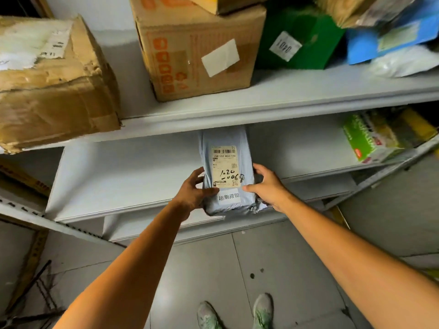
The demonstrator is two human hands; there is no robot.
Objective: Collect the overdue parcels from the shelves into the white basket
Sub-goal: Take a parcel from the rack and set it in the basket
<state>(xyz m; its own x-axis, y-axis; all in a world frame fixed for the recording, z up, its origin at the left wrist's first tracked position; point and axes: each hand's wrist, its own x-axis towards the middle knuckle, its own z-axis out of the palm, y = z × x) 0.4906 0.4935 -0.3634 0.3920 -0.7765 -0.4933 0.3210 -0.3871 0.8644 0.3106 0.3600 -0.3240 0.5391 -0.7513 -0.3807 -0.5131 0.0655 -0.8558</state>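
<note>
the parcel lies flat on the shelf, near the middle of its front edge, with its near end poking out past that edge towards us. its long axis runs front to back, straight away from us, so its two long sides face left and right. our hands flank it at the near end. the left hand grips the left side, thumb laid on top beside the white sticker. the right hand grips the right side the same way, thumb tip on top just by the label. both are equally near and neither leads. the sticker's print reads as an overdue mark, so we judge this one is to be taken. the pull should follow the long axis, straight back off the front edge. the basket is out of view, so we cannot tell which way to carry it.
</note>
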